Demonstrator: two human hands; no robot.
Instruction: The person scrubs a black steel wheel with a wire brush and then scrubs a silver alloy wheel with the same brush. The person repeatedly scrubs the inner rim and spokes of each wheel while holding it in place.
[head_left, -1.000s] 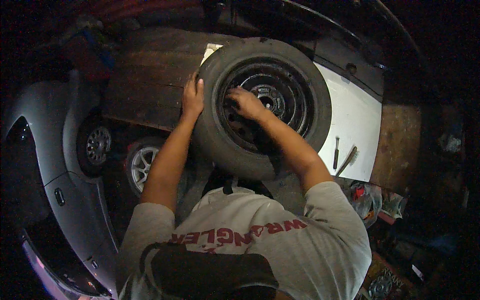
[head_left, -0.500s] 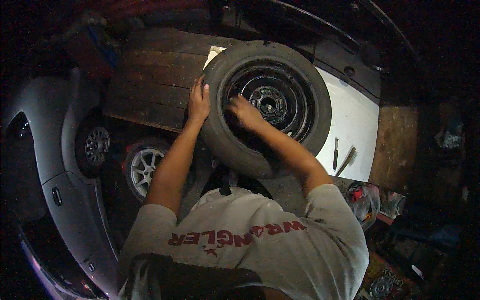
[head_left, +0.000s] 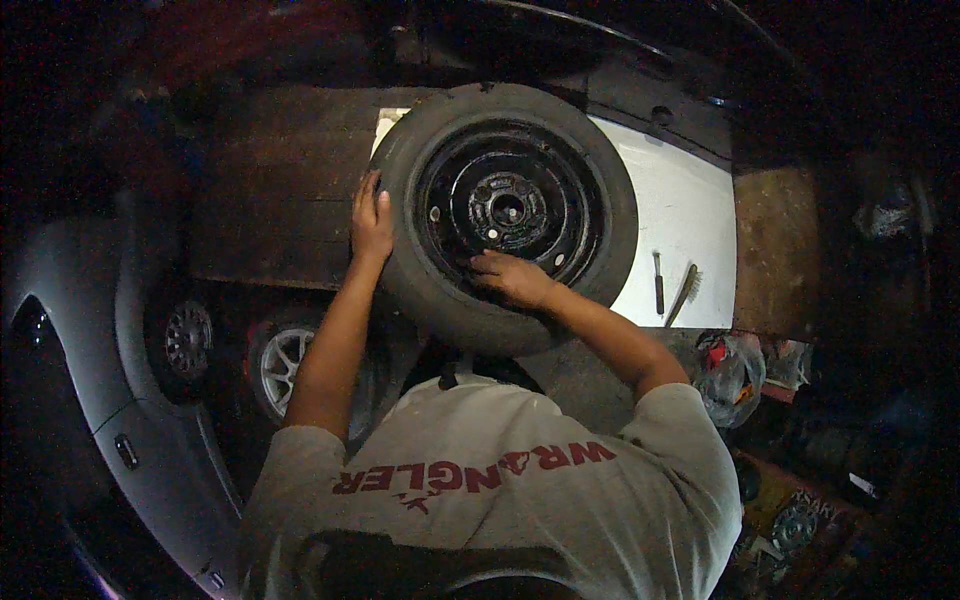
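A tyre (head_left: 612, 180) on a black steel rim (head_left: 590, 215) lies partly on a white sheet (head_left: 690, 200) in front of me. Against the tyre's left side rests my left hand (head_left: 372, 228), open, its fingers extended and the thumb apart. My right hand (head_left: 515, 281) is at the near inner edge of the rim with its fingers curled in. Whatever it may hold is hidden under the fingers. A wire brush (head_left: 685, 292) and a thin tool with a dark handle (head_left: 659, 290) lie on the sheet to the right.
Dark wooden planks (head_left: 270, 190) extend left of the tyre. A silver alloy wheel (head_left: 280, 365) stands below them, beside a grey car (head_left: 75, 290). At the right are a brown board (head_left: 775, 255) and a clear plastic bag (head_left: 732, 375) with red contents.
My right hand has moved from the rim's left side to its near edge. The left hand stays on the tyre. The whole view has shifted slightly.
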